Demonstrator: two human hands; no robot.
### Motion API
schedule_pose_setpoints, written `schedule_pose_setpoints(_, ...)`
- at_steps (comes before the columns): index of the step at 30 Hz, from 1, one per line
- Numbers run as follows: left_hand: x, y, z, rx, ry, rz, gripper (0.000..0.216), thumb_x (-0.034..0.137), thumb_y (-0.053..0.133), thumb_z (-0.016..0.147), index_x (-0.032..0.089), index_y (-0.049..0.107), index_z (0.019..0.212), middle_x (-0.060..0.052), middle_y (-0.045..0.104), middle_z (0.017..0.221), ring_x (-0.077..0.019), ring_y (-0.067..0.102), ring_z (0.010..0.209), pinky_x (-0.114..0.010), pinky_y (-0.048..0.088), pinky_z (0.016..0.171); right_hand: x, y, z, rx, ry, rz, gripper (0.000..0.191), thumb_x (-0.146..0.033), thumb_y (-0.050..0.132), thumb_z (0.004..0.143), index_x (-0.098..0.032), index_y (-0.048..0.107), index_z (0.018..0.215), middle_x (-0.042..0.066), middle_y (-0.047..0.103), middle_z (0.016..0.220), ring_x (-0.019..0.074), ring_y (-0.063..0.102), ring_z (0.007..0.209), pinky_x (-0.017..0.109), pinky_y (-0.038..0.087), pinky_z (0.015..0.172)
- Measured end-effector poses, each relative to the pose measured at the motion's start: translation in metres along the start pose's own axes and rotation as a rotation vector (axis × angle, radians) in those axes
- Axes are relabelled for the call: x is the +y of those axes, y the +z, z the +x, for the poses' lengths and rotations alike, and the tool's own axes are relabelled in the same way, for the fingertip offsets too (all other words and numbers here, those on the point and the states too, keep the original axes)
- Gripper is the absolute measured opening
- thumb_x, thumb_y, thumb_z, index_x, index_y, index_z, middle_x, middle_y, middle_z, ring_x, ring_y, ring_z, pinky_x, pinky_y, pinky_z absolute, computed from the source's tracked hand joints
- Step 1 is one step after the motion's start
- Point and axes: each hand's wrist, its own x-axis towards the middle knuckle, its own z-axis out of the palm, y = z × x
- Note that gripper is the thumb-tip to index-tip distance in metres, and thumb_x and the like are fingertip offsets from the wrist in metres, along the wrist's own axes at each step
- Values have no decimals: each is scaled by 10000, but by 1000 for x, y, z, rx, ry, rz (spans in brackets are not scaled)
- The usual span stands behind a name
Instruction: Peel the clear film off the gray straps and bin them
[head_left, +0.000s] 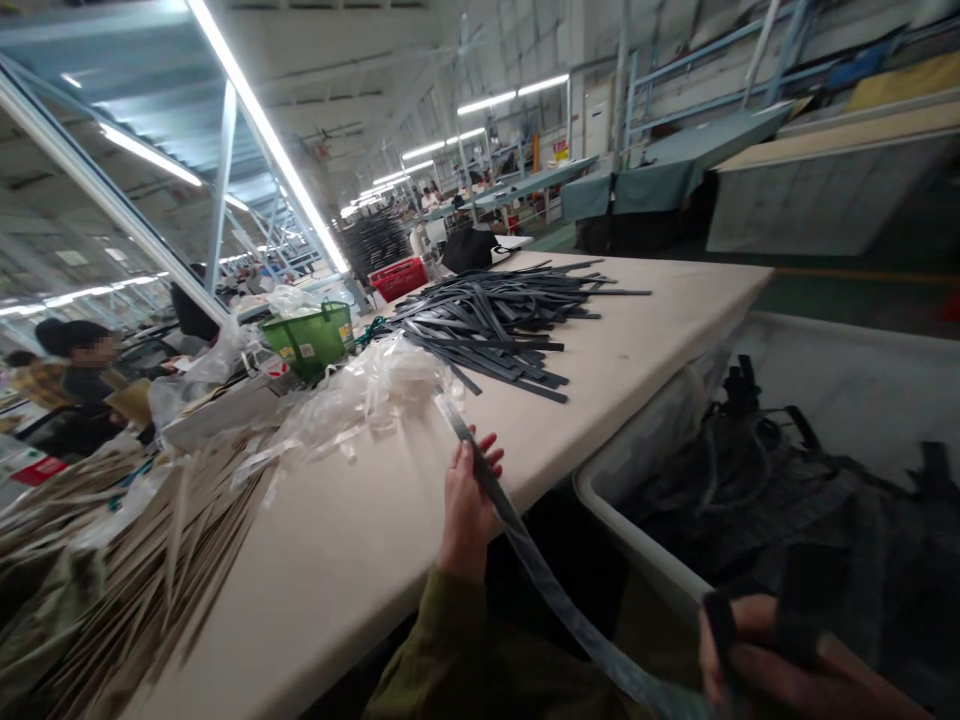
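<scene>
Closest in, off the near edge of the table: right hand, blurred, fingers curled round a black piece; whether that piece joins the strip, cannot tell. Grey strip slants from the table's near edge down toward this hand: long, flat, narrow, evenly wide, slack enough to bow. Colour uneven: near-black by the fingers, mid-grey with a dull sheen lower down, pale and almost see-through at the upper end, which lies over the tabletop. Lower end lost in blur. Left hand above the table's near edge, palm up, thumb pinning the strip against the fingers, fingertips loosely spread. Right of the table, just beside it, a white tub of tangled black strapped goods, detail too dark to read. On the table's left part, a fan of tan strips; across its middle, crumpled clear plastic. Beyond, still on the table, a loose heap of dark strips, flat like the held one, ends pointing every way. Green basket by the table's left side; red basket and black bag toward its far end. Past the table's left side, a co-worker in dark clothing. Well beyond the table, strip lights in rows.
</scene>
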Motion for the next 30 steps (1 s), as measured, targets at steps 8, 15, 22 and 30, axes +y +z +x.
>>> schedule_pose_setpoints(8,-62,-18,-67,-504,-239,454,483,521,670,847,158,696,1165,-109,759,917,-157,646,699,-256,444,651,-16,4,78,381,20,631,414,-539,744,788,-160,780,952,-18,568,552,109,451,442,245,461,454)
schedule_pose_setpoints(15,-60,-32,-71,-688,-350,661,503,560,648,848,162,719,1147,-105,746,910,-182,629,748,-282,439,708,-14,-2,95,493,-116,688,343,-508,776,767,-177,794,853,-55,523,500,62,321,390,227,436,436)
schedule_pose_setpoints(22,-63,-39,-73,-672,-327,754,473,556,675,823,178,756,1094,-118,758,999,-236,646,870,-331,470,823,-19,-18,88,576,-174,636,293,-488,796,763,-201,809,819,65,760,953,129,601,641,228,482,544)
schedule_pose_setpoints(30,-52,-4,-68,-734,-109,697,545,492,691,824,196,656,1280,-97,729,1148,-291,634,1068,-347,454,955,-21,19,89,562,-208,608,287,-474,757,808,-199,806,873,78,758,1007,158,631,692,262,510,591)
